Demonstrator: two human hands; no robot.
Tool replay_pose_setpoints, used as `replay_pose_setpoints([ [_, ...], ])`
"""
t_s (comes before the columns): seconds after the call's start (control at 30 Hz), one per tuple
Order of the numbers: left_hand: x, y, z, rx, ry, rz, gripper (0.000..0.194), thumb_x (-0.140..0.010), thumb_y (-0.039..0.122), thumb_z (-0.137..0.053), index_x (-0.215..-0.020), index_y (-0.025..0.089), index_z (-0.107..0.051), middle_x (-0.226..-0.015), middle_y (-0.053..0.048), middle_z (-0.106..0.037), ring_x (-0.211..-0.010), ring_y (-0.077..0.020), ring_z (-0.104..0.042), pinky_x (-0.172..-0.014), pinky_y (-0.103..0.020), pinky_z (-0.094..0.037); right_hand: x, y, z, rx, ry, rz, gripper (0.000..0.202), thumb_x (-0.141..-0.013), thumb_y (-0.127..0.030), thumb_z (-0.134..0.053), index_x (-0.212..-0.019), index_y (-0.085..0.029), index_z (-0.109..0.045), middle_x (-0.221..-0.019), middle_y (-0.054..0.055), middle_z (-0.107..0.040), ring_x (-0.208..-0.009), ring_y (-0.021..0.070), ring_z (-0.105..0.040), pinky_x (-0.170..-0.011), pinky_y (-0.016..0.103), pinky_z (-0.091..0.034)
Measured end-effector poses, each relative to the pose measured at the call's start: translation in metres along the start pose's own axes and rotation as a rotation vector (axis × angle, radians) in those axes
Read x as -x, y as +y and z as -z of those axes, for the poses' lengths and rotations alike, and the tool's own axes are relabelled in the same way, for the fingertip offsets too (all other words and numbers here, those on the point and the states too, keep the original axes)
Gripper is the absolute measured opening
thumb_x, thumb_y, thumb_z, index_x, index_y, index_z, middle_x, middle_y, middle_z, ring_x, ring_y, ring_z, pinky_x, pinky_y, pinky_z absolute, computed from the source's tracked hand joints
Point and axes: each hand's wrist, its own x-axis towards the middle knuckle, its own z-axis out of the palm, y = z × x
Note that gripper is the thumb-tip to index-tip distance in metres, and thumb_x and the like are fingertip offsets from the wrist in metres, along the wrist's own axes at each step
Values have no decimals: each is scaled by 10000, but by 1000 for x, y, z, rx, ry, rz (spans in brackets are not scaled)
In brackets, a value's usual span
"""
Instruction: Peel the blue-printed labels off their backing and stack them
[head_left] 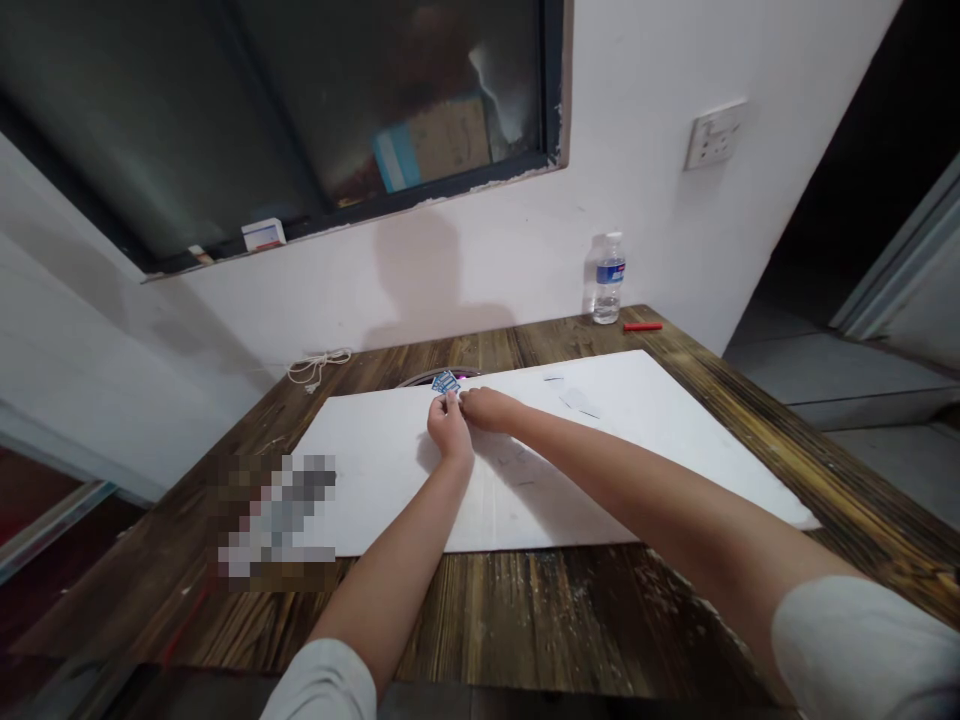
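Note:
Small blue-and-white cards (445,382) stand fanned out above the fingers of my left hand (448,428), which is closed on their lower end. Right beside it, my right hand (486,410) is curled with its fingertips close to the cards. Whatever those fingers pinch, if anything, is hidden. Both hands are over the far part of a large white board (375,470), which has a few short dark marks on its right half.
The board lies on a dark wooden table (510,620). At the back right stand a water bottle (608,280) and a red pen (643,326). A white cable (319,368) lies at the back left. Behind the hands is a round rim (420,378), partly hidden. A patch at left is pixelated.

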Motion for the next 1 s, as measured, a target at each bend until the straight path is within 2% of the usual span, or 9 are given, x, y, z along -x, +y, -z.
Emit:
replay_pose_setpoints([
  [0.17,0,-2,-2,18,3,1,283,-849,445,-485,-741,196,-565,-746,-15,-639,-733,-154,-578,-701,-257,-442,1,-1,-4,16,21,-14,320,-941,-208,-423,-1162,-94,-625,-1125,180,-632,-986,269,-607,-749,326,-462],
  [0.37,1,-1,-4,120,7,30,243,-833,406,-530,-730,194,-589,-741,-17,-650,-734,-160,-588,-715,-264,-437,2,-8,-9,30,37,-15,302,-915,-138,-441,-1145,-88,-631,-1071,170,-667,-953,255,-627,-756,319,-463],
  [0.57,1,-1,-3,120,3,23,237,-835,402,-529,-742,196,-601,-744,-22,-648,-734,-163,-587,-722,-270,-440,6,-13,-7,36,60,-15,321,-920,-113,-426,-1170,-72,-623,-1081,190,-673,-976,261,-634,-782,316,-463],
  [0.77,2,-1,-5,128,-12,31,247,-842,402,-521,-719,196,-581,-729,-15,-642,-730,-155,-579,-711,-260,-433,6,-13,-4,7,17,-20,287,-898,-121,-479,-1110,-75,-667,-1060,171,-699,-907,253,-670,-734,301,-479],
  [1.0,5,1,-5,156,-29,50,238,-839,391,-535,-712,195,-581,-683,0,-615,-682,-148,-556,-674,-259,-418,7,-16,-13,-5,45,-63,281,-895,-97,-473,-1104,-85,-661,-1076,162,-699,-918,248,-669,-753,297,-480],
])
